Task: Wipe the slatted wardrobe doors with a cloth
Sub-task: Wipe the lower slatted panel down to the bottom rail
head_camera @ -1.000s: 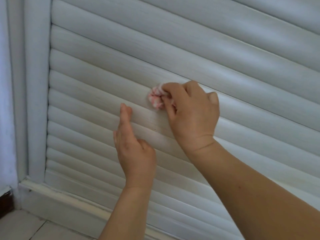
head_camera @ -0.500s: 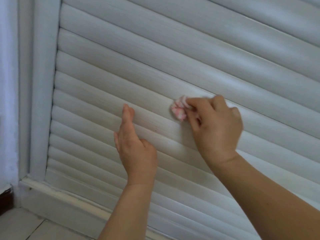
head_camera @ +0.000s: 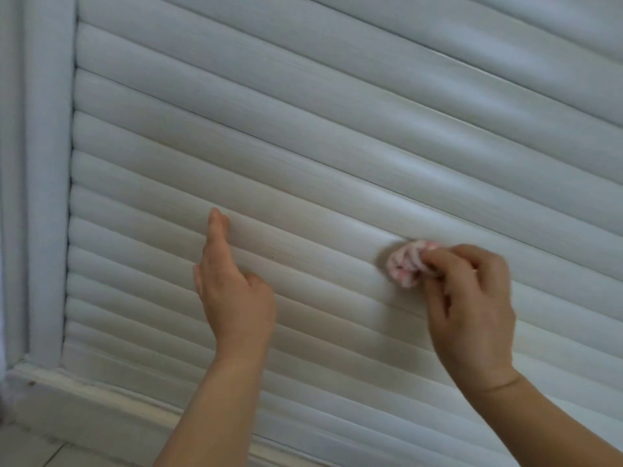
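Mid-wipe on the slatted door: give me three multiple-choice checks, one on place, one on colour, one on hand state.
1. Where is the cloth?
A. on the floor
B. against the slats, right of the left hand
C. on the frame post

2. What colour is the cloth?
A. pink and white
B. dark blue
C. black

3. How is the left hand?
A. gripping the cloth
B. fist clear of the door
C. fingers straight, against the slats

Key:
1 B: the right hand pinches the bunched cloth against the slatted door.
2 A: pink marks on white fabric.
3 C: its straight fingers lie on a slat and hold nothing.
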Available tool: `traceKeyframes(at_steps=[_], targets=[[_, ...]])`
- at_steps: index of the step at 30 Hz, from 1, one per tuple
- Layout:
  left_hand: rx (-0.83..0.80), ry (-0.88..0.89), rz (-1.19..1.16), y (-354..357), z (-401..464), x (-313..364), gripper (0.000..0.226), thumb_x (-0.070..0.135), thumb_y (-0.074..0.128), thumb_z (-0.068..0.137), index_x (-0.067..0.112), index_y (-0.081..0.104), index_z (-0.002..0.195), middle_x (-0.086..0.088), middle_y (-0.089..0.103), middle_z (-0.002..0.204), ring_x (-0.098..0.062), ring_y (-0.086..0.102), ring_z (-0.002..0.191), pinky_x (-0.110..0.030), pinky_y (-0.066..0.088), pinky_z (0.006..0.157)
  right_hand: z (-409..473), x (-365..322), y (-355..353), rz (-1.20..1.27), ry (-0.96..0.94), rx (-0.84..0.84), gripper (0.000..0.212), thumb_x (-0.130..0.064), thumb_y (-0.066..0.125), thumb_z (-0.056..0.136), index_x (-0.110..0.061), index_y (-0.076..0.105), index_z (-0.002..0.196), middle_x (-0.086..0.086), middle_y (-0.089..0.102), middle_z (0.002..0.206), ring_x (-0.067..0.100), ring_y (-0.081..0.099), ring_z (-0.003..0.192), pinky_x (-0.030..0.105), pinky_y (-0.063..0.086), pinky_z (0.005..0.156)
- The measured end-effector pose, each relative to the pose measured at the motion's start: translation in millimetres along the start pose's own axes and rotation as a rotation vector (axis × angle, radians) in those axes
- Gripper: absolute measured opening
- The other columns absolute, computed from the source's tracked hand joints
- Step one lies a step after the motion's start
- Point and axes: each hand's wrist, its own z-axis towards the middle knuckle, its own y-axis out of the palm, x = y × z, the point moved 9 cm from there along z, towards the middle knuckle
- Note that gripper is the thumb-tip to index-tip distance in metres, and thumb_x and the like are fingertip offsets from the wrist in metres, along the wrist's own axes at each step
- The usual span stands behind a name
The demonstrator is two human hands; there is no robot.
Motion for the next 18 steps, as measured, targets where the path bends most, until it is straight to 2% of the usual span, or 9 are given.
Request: traceKeyframes(at_steps=[1, 3, 5, 7, 9, 11, 13, 15, 18], targets=[[0.0, 0.009, 0.011, 0, 1, 0, 0.087, -0.02, 0.038, 0.068, 0.018, 0.024, 0.145, 0.009, 0.041, 0.135, -0.01, 0.036, 0.127, -0.046, 0.024, 0.111, -1, 6, -8, -0.023, -0.003, 0.073, 0.02, -0.017, 0.048, 0.088, -0.022, 0.056, 0.106, -0.005, 0.049, 0.104, 0.016, 0.047, 0.095, 0.016, 0.032, 0.073], [-0.01, 0.015, 0.034, -1, 1, -3, 0.088, -0.02, 0.038, 0.068, 0.018, 0.024, 0.146, 0.012, 0.04, 0.133, -0.008, 0.037, 0.127, -0.047, 0.024, 0.111, 4, 11, -7, -0.081, 0.037, 0.126, 0.024, -0.012, 0.049, 0.086, -0.013, 0.062, 0.106, 0.011, 0.053, 0.098, 0.024, 0.044, 0.089, 0.014, 0.026, 0.077], [-0.014, 0.021, 0.046, -2, 2, -3, 0.087, -0.018, 0.037, 0.068, 0.018, 0.023, 0.146, 0.014, 0.04, 0.13, -0.012, 0.038, 0.127, -0.048, 0.025, 0.11, 13, 0, 8, -0.024, 0.063, 0.11, 0.026, -0.012, 0.048, 0.085, -0.012, 0.069, 0.101, 0.002, 0.055, 0.093, 0.01, 0.042, 0.086, 0.007, 0.025, 0.077], [-0.006, 0.041, 0.044, -2, 2, -1, 0.085, -0.013, 0.035, 0.066, 0.017, 0.024, 0.145, 0.014, 0.04, 0.13, -0.009, 0.039, 0.124, -0.049, 0.026, 0.11, 18, -16, 28, 0.044, 0.039, 0.013, 0.024, -0.021, 0.047, 0.09, -0.023, 0.069, 0.098, -0.015, 0.051, 0.094, -0.008, 0.038, 0.083, -0.002, 0.027, 0.08], [-0.004, 0.043, 0.039, -1, 1, -1, 0.086, -0.011, 0.034, 0.064, 0.016, 0.025, 0.145, 0.01, 0.042, 0.133, -0.006, 0.037, 0.122, -0.051, 0.024, 0.11, 16, -23, 46, 0.103, 0.033, -0.122, 0.022, -0.035, 0.047, 0.094, -0.031, 0.068, 0.092, -0.024, 0.054, 0.091, -0.008, 0.046, 0.09, 0.0, 0.032, 0.077], [-0.004, 0.038, 0.04, -1, 1, -2, 0.085, -0.011, 0.035, 0.065, 0.016, 0.025, 0.145, 0.004, 0.043, 0.137, -0.008, 0.037, 0.124, -0.052, 0.023, 0.111, 5, -15, 45, 0.131, 0.066, -0.162, 0.015, -0.038, 0.056, 0.09, -0.031, 0.069, 0.086, -0.022, 0.06, 0.086, -0.004, 0.051, 0.096, 0.005, 0.035, 0.073], [-0.005, 0.034, 0.032, 0, 0, -2, 0.085, -0.013, 0.036, 0.067, 0.016, 0.025, 0.145, 0.005, 0.042, 0.136, -0.006, 0.036, 0.123, -0.052, 0.022, 0.111, -7, -2, 26, 0.168, 0.08, -0.137, 0.011, -0.025, 0.06, 0.089, -0.026, 0.071, 0.089, -0.027, 0.06, 0.09, -0.012, 0.05, 0.097, 0.002, 0.034, 0.075], [-0.005, 0.035, 0.028, 0, -1, -2, 0.084, -0.014, 0.036, 0.067, 0.016, 0.025, 0.145, 0.003, 0.042, 0.138, -0.008, 0.036, 0.126, -0.051, 0.021, 0.112, -13, 17, -3, 0.144, 0.109, 0.0, 0.018, -0.004, 0.054, 0.089, -0.006, 0.071, 0.091, -0.022, 0.057, 0.094, -0.019, 0.047, 0.097, -0.002, 0.032, 0.082], [0.002, 0.058, 0.026, 0, -1, -1, 0.084, -0.003, 0.032, 0.063, 0.016, 0.026, 0.145, 0.004, 0.043, 0.137, -0.009, 0.035, 0.127, -0.051, 0.021, 0.112, -18, 32, -25, -0.037, 0.117, 0.201, 0.02, 0.012, 0.054, 0.082, 0.008, 0.069, 0.094, -0.003, 0.048, 0.097, 0.0, 0.045, 0.093, 0.001, 0.027, 0.086]])
